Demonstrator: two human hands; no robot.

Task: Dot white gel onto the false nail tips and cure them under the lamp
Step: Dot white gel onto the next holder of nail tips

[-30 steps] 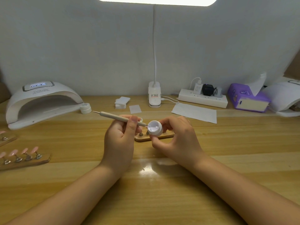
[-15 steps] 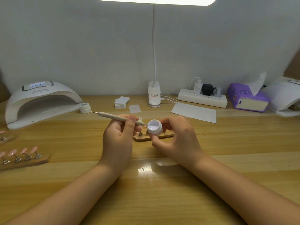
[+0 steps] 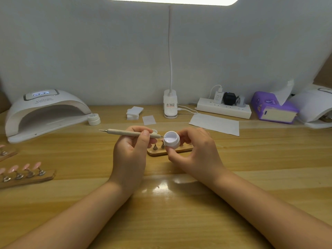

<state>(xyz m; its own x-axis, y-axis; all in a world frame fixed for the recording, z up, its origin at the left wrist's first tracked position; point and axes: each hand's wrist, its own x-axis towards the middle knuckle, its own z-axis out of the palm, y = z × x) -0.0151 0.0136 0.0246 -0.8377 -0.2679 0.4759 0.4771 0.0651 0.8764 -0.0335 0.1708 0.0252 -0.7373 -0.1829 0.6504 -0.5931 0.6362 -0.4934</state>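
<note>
We hold the dotting tool (image 3: 133, 133) in our left hand (image 3: 130, 153), the grip narrow, thumb and fingers pinched around its beige shaft; the tool lies nearly level, its metal tip at the rim of the white gel pot (image 3: 172, 138). Our right hand (image 3: 195, 151) grips that open pot between thumb and fingertips, tilted toward us, the pale gel showing inside. Both are raised just above a small wooden nail stand (image 3: 169, 151) on the tabletop (image 3: 179, 212), mostly hidden behind the pot. To the left lies another stand with pink false nail tips (image 3: 25, 167) on metal holders. The curing lamp (image 3: 45, 112) sits at the far left, its display lit, with a closed white jar (image 3: 94, 119) just beside its mouth. Farther back stand a desk lamp base (image 3: 170, 106), a power strip (image 3: 223, 107) and a purple tissue pack (image 3: 273, 107).
</note>
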